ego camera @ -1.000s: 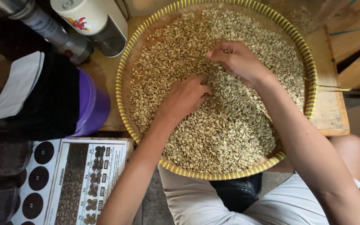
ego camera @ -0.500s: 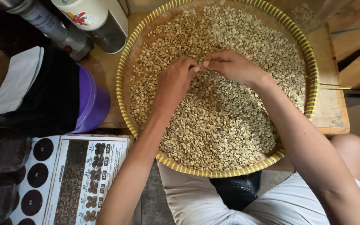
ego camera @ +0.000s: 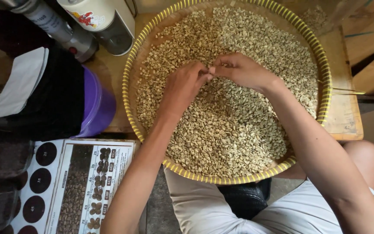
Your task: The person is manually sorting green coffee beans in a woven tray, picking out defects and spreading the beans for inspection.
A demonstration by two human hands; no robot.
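Observation:
A round woven tray with a yellow rim [ego camera: 131,56] lies on a wooden table and is covered with pale green coffee beans [ego camera: 234,130]. My left hand [ego camera: 182,84] rests over the beans near the tray's middle, fingers curled. My right hand [ego camera: 243,69] is beside it, fingers pinched. The fingertips of both hands meet above the beans; whether a bean sits between them is too small to tell.
A purple tub with a black liner [ego camera: 94,108] stands left of the tray. Behind it are a metal cylinder [ego camera: 53,26] and a white can [ego camera: 96,15]. A printed chart with bean pictures [ego camera: 78,186] lies at the lower left. The table edge [ego camera: 347,125] is at the right.
My left hand has lifted from the beans at the tray's middle and moved up to meet my right hand. My right hand has shifted slightly down. Since half a second ago, little has moved.

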